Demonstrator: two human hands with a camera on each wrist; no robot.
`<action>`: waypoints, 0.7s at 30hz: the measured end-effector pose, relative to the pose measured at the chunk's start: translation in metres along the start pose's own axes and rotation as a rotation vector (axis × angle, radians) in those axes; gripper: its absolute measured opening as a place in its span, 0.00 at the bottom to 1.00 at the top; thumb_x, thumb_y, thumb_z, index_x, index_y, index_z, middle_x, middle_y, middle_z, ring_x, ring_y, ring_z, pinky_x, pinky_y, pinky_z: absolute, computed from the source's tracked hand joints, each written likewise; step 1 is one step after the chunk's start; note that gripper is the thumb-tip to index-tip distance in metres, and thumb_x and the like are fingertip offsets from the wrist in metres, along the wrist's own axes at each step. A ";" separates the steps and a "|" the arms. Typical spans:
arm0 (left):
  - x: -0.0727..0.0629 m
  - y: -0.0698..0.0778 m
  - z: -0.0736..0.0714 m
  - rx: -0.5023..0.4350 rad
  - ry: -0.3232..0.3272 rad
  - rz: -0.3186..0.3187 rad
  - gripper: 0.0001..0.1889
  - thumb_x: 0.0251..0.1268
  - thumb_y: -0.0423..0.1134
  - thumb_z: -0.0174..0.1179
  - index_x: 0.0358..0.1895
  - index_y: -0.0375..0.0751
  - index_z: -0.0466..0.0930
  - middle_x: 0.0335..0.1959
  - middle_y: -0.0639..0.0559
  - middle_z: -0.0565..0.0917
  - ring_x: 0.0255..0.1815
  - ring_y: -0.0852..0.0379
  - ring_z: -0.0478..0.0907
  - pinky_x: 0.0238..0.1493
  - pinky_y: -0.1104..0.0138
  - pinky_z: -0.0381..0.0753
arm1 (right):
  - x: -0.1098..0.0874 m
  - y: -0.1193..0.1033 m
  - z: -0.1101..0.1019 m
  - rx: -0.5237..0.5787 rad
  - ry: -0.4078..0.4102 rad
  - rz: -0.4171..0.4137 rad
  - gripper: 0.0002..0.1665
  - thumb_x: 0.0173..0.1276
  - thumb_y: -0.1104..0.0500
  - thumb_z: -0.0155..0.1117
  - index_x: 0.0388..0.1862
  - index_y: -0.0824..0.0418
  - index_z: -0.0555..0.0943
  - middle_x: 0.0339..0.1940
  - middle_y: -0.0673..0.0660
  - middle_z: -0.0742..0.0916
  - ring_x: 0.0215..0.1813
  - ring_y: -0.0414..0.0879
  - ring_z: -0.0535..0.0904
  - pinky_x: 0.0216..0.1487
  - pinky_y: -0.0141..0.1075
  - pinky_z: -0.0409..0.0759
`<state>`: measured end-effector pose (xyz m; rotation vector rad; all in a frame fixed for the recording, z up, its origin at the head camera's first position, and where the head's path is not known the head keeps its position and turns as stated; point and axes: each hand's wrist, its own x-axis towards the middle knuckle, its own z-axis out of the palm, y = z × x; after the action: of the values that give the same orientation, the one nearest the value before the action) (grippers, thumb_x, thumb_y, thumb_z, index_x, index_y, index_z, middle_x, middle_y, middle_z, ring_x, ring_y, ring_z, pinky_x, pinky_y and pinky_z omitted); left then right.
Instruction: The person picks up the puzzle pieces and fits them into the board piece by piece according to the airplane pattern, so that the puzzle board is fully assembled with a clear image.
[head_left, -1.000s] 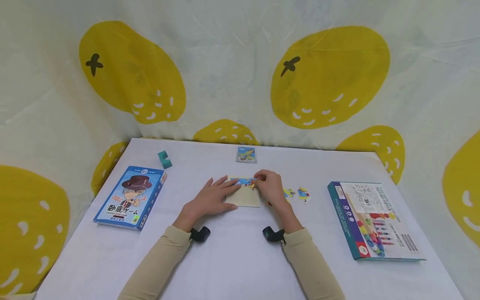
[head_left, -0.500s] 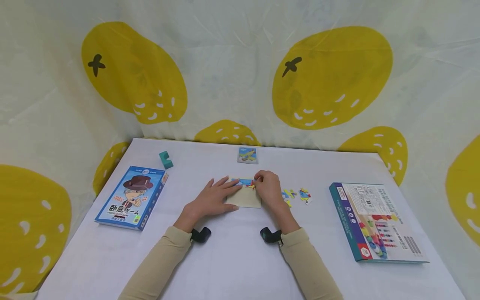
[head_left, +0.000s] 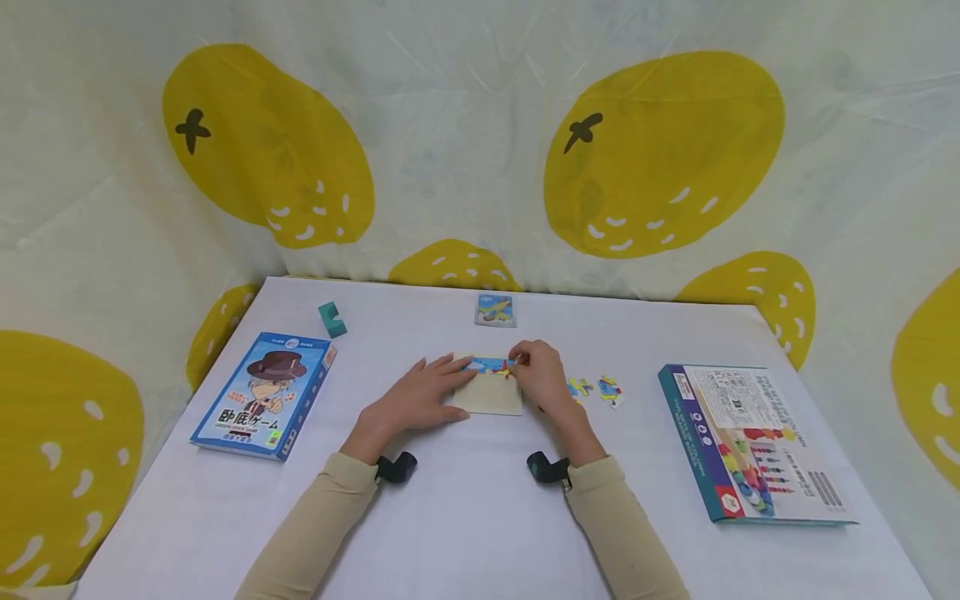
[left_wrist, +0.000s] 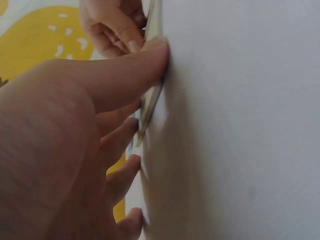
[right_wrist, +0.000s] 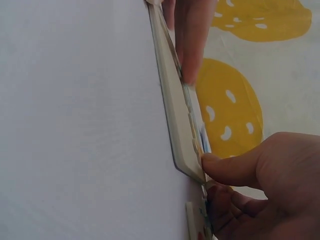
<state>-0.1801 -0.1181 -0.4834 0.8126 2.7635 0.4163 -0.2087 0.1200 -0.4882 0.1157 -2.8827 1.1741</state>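
Observation:
In the head view, a pale puzzle board (head_left: 487, 398) lies mid-table with a row of blue joined puzzle pieces (head_left: 486, 365) along its far side. My left hand (head_left: 420, 398) rests on the board's left part, fingers spread and thumb at the near edge; the left wrist view shows that thumb (left_wrist: 135, 70) on the rim. At the far right corner, my right hand (head_left: 542, 379) pinches a puzzle piece with thumb and curled fingers, which mostly hide it. The right wrist view has its thumb (right_wrist: 235, 170) at the board's corner.
Loose puzzle pieces (head_left: 609, 390) lie right of the right hand, partly hidden by it. A small picture card (head_left: 495, 310) is behind the board. A blue game box (head_left: 262, 396) and green block (head_left: 332, 320) stand left, a larger flat box (head_left: 757, 442) right.
My left hand has slid slightly left, uncovering more of the blue row. My right hand stays at the board's far right corner, its wrist shifting a little.

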 end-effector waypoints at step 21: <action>-0.010 -0.010 -0.010 -0.166 -0.015 -0.043 0.39 0.64 0.55 0.65 0.76 0.53 0.62 0.79 0.59 0.60 0.83 0.52 0.50 0.81 0.51 0.51 | 0.006 0.029 -0.044 0.038 -0.071 0.063 0.15 0.66 0.62 0.64 0.52 0.59 0.83 0.49 0.59 0.83 0.48 0.52 0.76 0.50 0.43 0.76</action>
<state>-0.1801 -0.1337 -0.4756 0.7120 2.6836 0.6197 -0.2167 0.1712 -0.4769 0.0694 -2.9468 1.2605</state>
